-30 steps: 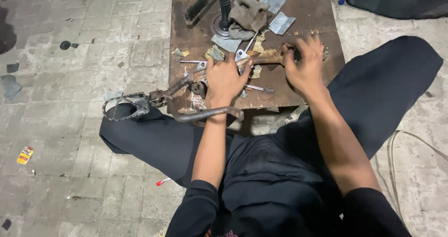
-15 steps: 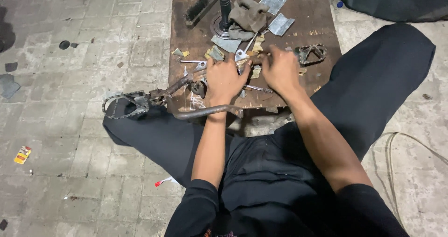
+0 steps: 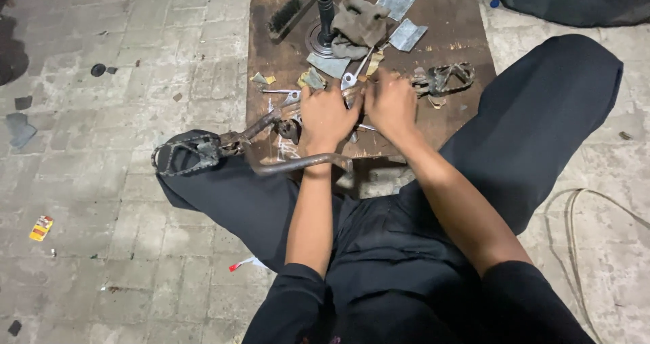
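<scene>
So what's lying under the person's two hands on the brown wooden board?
Under the left hand and right hand, a rusty metal footrest bar runs across the brown wooden board; its middle is covered.

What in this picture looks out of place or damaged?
The rusty footrest bar sticks out past the left edge of the wooden board, its toothed peg lying over the trouser leg. Both hands rest on its middle. Scraps and small litter lie scattered on the paving.

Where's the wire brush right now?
In the head view the wire brush lies at the wooden board's far left corner, left of the black upright rod.
</scene>
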